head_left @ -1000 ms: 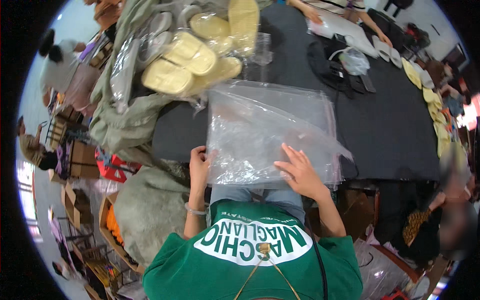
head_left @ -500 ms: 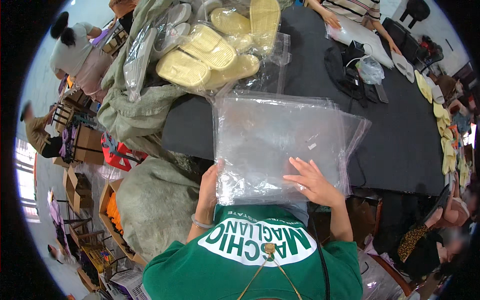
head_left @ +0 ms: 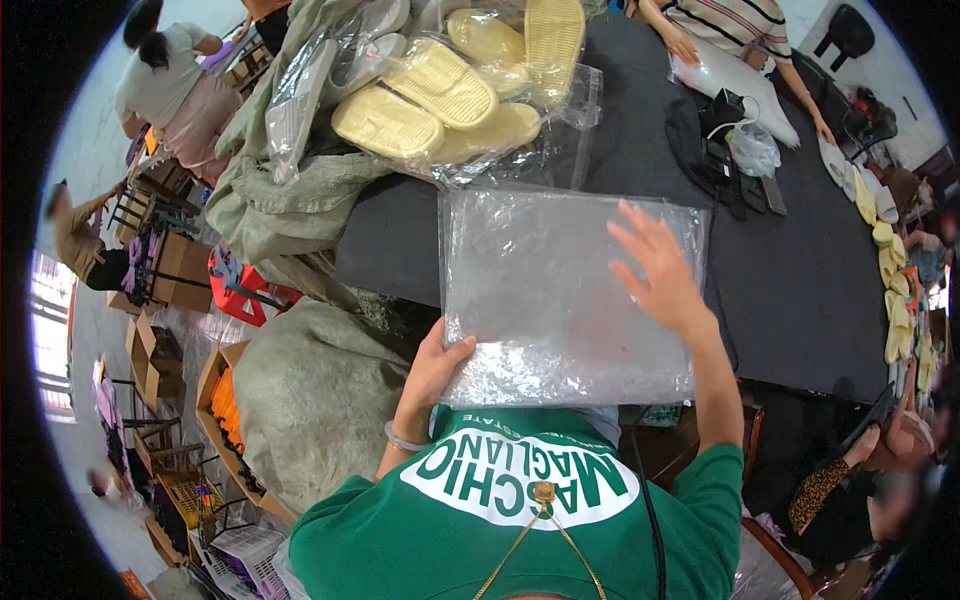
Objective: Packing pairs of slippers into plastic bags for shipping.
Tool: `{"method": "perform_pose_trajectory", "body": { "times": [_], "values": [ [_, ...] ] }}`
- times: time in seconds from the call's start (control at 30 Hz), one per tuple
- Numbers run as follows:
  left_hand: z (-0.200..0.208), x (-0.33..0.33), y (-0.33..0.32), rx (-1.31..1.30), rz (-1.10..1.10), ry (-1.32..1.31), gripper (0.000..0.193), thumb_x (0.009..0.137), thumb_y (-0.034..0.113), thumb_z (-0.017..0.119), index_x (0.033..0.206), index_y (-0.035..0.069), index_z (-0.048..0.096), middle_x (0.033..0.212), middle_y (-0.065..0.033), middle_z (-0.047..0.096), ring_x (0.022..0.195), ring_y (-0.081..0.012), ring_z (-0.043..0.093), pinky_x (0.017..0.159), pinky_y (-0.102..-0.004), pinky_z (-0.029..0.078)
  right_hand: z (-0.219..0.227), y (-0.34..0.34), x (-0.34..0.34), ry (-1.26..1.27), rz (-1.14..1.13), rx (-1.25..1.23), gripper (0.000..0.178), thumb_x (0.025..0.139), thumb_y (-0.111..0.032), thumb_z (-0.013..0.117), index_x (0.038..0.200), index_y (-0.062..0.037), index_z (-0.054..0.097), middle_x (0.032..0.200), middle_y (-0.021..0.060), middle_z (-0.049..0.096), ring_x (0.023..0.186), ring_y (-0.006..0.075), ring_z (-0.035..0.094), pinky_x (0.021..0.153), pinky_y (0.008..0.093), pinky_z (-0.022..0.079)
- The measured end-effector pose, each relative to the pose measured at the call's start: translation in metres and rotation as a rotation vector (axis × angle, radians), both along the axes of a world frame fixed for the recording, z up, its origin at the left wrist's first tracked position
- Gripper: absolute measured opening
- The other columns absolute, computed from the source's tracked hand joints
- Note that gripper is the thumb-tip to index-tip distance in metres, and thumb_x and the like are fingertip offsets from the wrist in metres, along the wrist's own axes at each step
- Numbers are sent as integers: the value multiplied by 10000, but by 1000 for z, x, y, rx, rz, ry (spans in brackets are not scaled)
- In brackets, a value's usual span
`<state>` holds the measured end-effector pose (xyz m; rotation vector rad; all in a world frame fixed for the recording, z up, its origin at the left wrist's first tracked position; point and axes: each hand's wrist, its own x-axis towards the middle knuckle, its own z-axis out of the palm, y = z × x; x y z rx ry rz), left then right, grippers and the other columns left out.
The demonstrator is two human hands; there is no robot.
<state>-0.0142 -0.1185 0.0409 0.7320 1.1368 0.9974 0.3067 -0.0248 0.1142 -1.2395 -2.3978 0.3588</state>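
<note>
A squared stack of clear plastic bags [head_left: 560,290] lies at the table's near edge and hangs slightly over it, in front of my green shirt. My left hand [head_left: 437,365] grips the stack's lower left edge, thumb on top and fingers underneath. Over the right part of the stack is my right hand [head_left: 655,265], fingers spread and holding nothing; whether it touches the plastic I cannot tell. Beyond the stack, yellow slippers [head_left: 440,85] in clear bags are piled with grey bagged slippers [head_left: 300,110].
The black table [head_left: 800,300] stretches away to the right. A green woven sack [head_left: 310,410] bulges at my left, near a red stool [head_left: 240,285]. Dark cables and a small clear bag [head_left: 755,150] lie right of centre. Across the table, a person handles white plastic; slippers line the right edge.
My right hand has lifted and moved up and right across the bags. The stack's right side looks more even. My left thumb now lies over the stack's left edge.
</note>
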Motion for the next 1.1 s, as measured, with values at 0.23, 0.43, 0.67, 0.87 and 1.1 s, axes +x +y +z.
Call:
{"method": "perform_pose_trajectory", "body": {
  "times": [0.23, 0.43, 0.67, 0.87, 1.1],
  "values": [
    [3, -8, -21, -23, -7, 37, 469, 893, 220, 620, 1256, -36, 468, 1127, -103, 586, 986, -154, 553, 867, -280, 445, -59, 82, -15, -180, -70, -63, 622, 884, -438, 565, 1359, -69, 405, 1393, 137, 405, 1312, 302, 355, 1094, 524, 218],
    [-17, -10, -10, 104, 65, 11, 539, 889, 294, 634, 1261, -41, 433, 1161, -108, 555, 1062, -157, 511, 935, -290, 395, -59, 88, -23, -152, -34, -93, 665, 849, -485, 595, 1347, -76, 429, 1217, 140, 502, 1188, 301, 450, 1042, 501, 282],
    [-10, 0, 5, 92, 70, 93, 507, 874, 239, 654, 1244, -41, 449, 1153, -103, 560, 1041, -151, 520, 908, -289, 413, -60, 91, -27, -126, 75, -58, 350, 835, -320, 645, 1109, -106, 606, 1059, 95, 536, 1024, 280, 519, 878, 388, 392],
    [-2, -1, -1, 104, 63, 128, 491, 851, 218, 683, 1213, -50, 485, 1116, -115, 594, 992, -160, 559, 863, -294, 451, -62, 108, -49, 14, 66, -88, 135, 799, -188, 657, 876, -96, 596, 1074, 80, 537, 1033, 277, 520, 870, 388, 399],
    [-3, 3, -10, 46, 58, 100, 520, 838, 217, 698, 1224, -49, 473, 1120, -128, 592, 983, -174, 570, 850, -303, 465, -76, 114, -56, 7, 47, -26, 333, 787, -329, 686, 993, -84, 592, 1189, 93, 520, 1116, 289, 488, 911, 418, 388]
  ]
}}
